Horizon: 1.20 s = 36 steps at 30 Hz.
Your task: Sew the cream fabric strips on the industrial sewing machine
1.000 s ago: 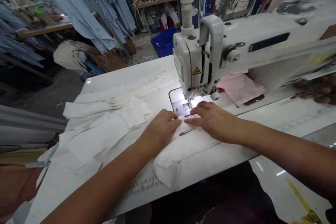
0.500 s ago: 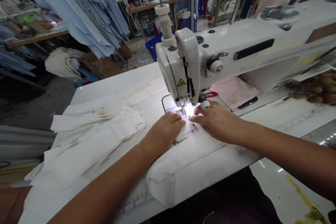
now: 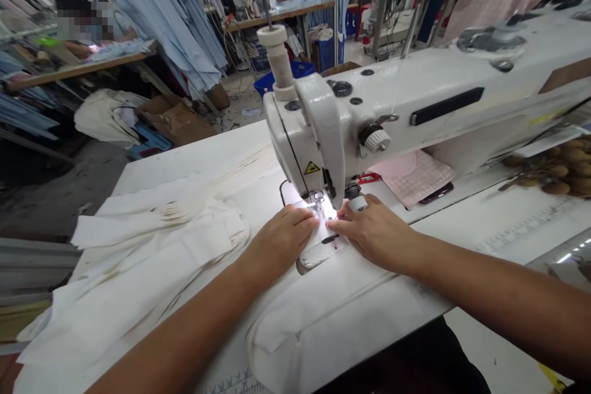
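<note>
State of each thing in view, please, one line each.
left hand: fingers bent, at needle area
right hand: fingers bent, likewise
cloth at fingertips: edges lost in glare
sewing machine: lit at needle area; whether running, can't tell
white fabric pieces: loosely layered, spread out
pink checked cloth: lying flat
blue cloth: hanging

White cloth (image 3: 319,235) lies flat between the left grip (image 3: 287,234) and the right grip (image 3: 375,233), fingertips resting at either side. Brightly lit just beyond the fingertips, the pale piece is partly covered by both grips, its full outline unclear.
</note>
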### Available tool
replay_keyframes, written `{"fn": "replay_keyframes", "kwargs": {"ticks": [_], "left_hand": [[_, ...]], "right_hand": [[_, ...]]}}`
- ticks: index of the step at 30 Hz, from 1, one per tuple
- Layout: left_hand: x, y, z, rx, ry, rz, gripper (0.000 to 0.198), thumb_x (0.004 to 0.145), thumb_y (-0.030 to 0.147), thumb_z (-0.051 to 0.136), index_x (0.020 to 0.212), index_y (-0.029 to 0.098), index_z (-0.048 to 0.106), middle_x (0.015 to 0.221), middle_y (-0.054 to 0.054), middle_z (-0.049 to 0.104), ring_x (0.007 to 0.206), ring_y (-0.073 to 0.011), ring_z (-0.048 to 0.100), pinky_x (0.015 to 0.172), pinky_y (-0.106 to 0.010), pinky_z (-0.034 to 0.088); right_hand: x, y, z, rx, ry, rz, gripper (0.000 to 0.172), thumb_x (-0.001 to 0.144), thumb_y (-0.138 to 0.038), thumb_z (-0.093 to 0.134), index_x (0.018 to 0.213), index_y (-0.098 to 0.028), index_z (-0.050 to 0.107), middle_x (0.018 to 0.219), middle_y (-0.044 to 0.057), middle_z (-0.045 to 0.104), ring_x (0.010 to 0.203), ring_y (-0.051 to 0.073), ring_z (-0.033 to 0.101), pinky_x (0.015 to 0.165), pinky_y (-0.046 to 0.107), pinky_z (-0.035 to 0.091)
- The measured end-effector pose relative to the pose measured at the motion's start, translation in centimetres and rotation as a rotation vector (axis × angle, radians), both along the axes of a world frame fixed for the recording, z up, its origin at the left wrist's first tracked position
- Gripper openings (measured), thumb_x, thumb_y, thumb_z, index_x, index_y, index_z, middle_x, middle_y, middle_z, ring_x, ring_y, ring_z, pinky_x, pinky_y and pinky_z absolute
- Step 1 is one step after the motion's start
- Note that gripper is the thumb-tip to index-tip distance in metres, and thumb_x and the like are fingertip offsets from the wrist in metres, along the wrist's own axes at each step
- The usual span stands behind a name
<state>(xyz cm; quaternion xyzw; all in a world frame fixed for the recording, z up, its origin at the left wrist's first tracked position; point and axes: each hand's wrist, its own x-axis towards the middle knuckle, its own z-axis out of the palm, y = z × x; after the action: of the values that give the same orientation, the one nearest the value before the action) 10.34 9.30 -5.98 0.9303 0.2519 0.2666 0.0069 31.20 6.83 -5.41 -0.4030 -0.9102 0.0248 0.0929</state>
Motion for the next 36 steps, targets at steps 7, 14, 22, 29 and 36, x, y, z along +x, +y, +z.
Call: {"fn": "replay_keyframes", "kwargs": {"ticks": [7, 14, 22, 29, 36], "left_hand": [[0.0, 0.2, 0.2, -0.011, 0.000, 0.004, 0.015, 0.090, 0.013, 0.043, 0.094, 0.021, 0.056, 0.089, -0.004, 0.064, 0.081, -0.0157, 0.058, 0.071, -0.030, 0.052], [-0.1, 0.4, -0.1, -0.005, 0.003, -0.013, 0.016, 0.091, 0.013, 0.042, 0.098, 0.018, 0.055, 0.089, -0.005, 0.063, 0.079, -0.0151, 0.058, 0.071, -0.028, 0.051], [-0.4, 0.6, -0.7, -0.060, 0.027, 0.008, 0.018, 0.091, 0.014, 0.042, 0.101, 0.019, 0.056, 0.094, -0.005, 0.063, 0.084, -0.0160, 0.057, 0.074, -0.029, 0.050], [0.0, 0.1, 0.7, -0.061, 0.041, -0.010, 0.016, 0.091, 0.014, 0.042, 0.091, 0.018, 0.057, 0.089, -0.005, 0.062, 0.080, -0.0152, 0.057, 0.072, -0.030, 0.051], [1.1, -1.4, 1.2, -0.018, 0.117, 0.006, 0.014, 0.088, 0.013, 0.045, 0.081, 0.015, 0.057, 0.072, -0.004, 0.059, 0.067, -0.0154, 0.053, 0.063, -0.031, 0.050]], "right_hand": [[0.1, 0.1, 0.1, -0.014, -0.024, -0.022, 0.032, 0.081, -0.003, 0.042, 0.099, -0.021, 0.062, 0.087, 0.008, 0.062, 0.084, 0.021, 0.049, 0.072, 0.032, 0.033], [0.2, 0.1, -0.4, -0.025, -0.017, -0.010, 0.033, 0.082, -0.003, 0.041, 0.102, -0.021, 0.060, 0.081, 0.007, 0.059, 0.084, 0.021, 0.049, 0.074, 0.033, 0.035], [0.5, 0.2, -0.2, -0.030, 0.004, -0.018, 0.039, 0.080, -0.002, 0.044, 0.107, -0.023, 0.062, 0.100, 0.008, 0.062, 0.092, 0.022, 0.046, 0.074, 0.032, 0.035], [0.4, 0.3, -0.4, -0.044, 0.011, -0.026, 0.044, 0.078, -0.001, 0.046, 0.113, -0.024, 0.060, 0.096, 0.008, 0.062, 0.094, 0.024, 0.047, 0.078, 0.035, 0.038], [0.4, 0.3, -0.3, -0.052, 0.144, -0.040, 0.029, 0.088, -0.011, 0.044, 0.104, -0.022, 0.065, 0.094, 0.008, 0.063, 0.088, 0.020, 0.050, 0.082, 0.035, 0.040]]}}
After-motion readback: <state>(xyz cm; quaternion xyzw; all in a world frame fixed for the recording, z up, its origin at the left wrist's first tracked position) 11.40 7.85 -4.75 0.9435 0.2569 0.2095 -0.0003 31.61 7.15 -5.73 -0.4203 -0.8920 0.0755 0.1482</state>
